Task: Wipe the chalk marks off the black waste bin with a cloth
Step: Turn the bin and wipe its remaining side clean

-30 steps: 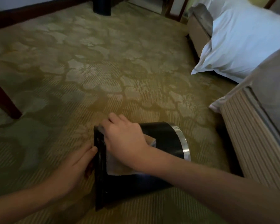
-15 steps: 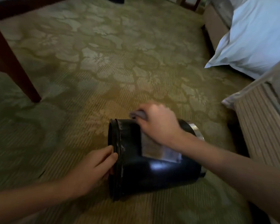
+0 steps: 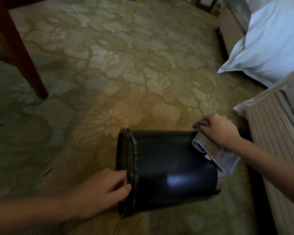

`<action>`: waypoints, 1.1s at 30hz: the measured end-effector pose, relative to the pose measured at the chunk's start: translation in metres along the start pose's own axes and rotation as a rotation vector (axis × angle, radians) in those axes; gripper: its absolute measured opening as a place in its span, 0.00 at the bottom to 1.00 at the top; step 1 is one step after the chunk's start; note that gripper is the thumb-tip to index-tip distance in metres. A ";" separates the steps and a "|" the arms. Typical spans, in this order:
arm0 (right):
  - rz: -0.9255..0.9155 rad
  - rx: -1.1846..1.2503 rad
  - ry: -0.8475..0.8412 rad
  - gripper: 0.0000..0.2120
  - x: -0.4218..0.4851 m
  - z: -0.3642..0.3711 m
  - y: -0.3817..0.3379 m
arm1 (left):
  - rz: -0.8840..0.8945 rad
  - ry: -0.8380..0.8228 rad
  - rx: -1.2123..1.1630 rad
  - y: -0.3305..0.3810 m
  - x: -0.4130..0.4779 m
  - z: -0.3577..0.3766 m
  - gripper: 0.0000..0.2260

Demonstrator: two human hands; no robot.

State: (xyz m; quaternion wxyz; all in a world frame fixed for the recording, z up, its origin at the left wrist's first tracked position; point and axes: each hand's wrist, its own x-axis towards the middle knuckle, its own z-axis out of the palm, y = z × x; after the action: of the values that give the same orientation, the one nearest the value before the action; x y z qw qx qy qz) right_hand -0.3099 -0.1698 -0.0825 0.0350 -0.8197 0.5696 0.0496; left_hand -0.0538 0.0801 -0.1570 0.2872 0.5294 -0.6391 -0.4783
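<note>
The black waste bin (image 3: 170, 170) lies on its side on the patterned carpet, its base end to the left and its mouth end to the right. Pale chalky smudges run along its left edge. My left hand (image 3: 107, 189) holds that left edge, fingers curled around it. My right hand (image 3: 219, 131) grips a grey cloth (image 3: 212, 151) at the bin's upper right end. The cloth hangs over the bin's right rim, which it mostly hides.
A bed with a striped base (image 3: 275, 150) and a white pillow (image 3: 268, 43) stands close on the right. A dark wooden furniture leg (image 3: 22, 56) rises at the upper left. Open carpet (image 3: 126, 73) stretches beyond the bin.
My right hand has slid the cloth from the bin's left part across to its right end. The bare black side now shows. My left hand keeps its hold on the left edge.
</note>
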 end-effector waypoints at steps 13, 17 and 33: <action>-0.448 0.052 0.083 0.12 -0.031 0.017 -0.128 | -0.292 0.310 -0.602 0.007 0.042 -0.015 0.16; -0.101 0.068 -0.030 0.12 -0.016 0.003 -0.014 | -0.263 0.136 -0.635 -0.001 0.033 -0.015 0.19; 0.477 1.347 -0.636 0.24 -0.022 -0.033 0.031 | -0.527 0.110 -0.648 0.003 0.057 -0.031 0.29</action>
State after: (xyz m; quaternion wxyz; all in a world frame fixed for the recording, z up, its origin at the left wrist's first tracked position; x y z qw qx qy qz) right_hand -0.3452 -0.1642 -0.0472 0.6750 -0.4234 0.6004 -0.0680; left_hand -0.0435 0.0160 -0.1509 0.3403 0.5818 -0.2821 -0.6827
